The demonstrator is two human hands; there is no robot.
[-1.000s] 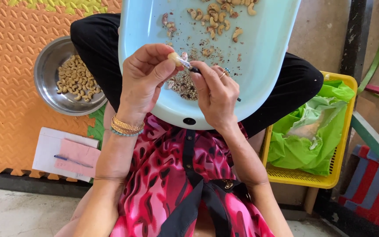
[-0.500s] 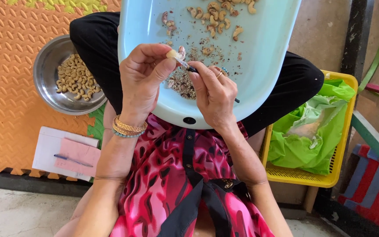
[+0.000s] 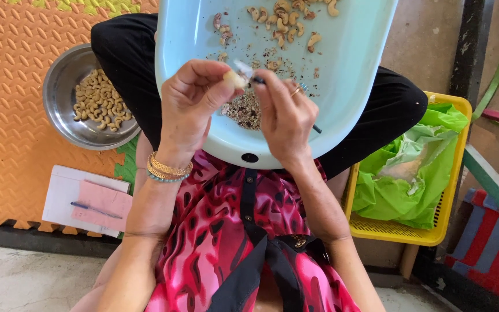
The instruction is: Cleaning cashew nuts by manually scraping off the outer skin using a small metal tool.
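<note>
A pale blue plastic tray point(image 3: 353, 75) rests on my lap, with unpeeled cashew nuts point(image 3: 287, 20) at its far end and a heap of brown skin scraps point(image 3: 244, 110) near my hands. My left hand point(image 3: 189, 101) pinches a pale cashew nut point(image 3: 233, 80) between thumb and fingers. My right hand point(image 3: 284, 115) grips a small knife point(image 3: 252, 75) whose blade touches the nut; its dark handle end sticks out to the right.
A steel bowl point(image 3: 67, 124) with peeled cashews point(image 3: 96, 107) stands on the orange foam mat point(image 3: 7, 86) at my left. Papers and a pen point(image 3: 90, 202) lie below it. A yellow basket point(image 3: 434, 234) lined with a green bag point(image 3: 411, 179) is at my right.
Both hands stay over the tray's near end. The nut has turned slightly in my left fingers while the knife works at it.
</note>
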